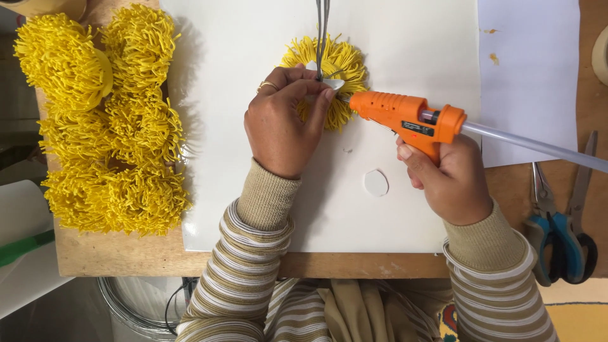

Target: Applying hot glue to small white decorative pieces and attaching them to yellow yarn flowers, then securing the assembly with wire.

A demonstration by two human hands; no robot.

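Showing: a person gluing a small white disc onto the back of a yellow fringed foam flower, seen from the head camera.
White sheet [405, 50]: it is lying on the wooden board [126, 256] and serving as the work surface; drips are better caught here than on the wood.
Finished flowers [104, 120]: a pile of yellow fringed pompoms is resting at the left, well apart from the nozzle.
Flower in hand [335, 63]: it is sitting on the sheet's upper middle, with grey wires [323, 25] running up from its centre.
Left hand [282, 123]: its thumb and forefinger are pinching the white disc [334, 83] against the flower's centre; fingertips are best kept clear of the hot tip.
Right hand [446, 180]: its fingers are wrapped tightly around the orange glue gun [405, 117], nozzle touching the disc; a small, steady squeeze seems wisest.
Scissors [560, 228]: they are lying at the right.
Spare disc [376, 183]: it is lying between the hands.
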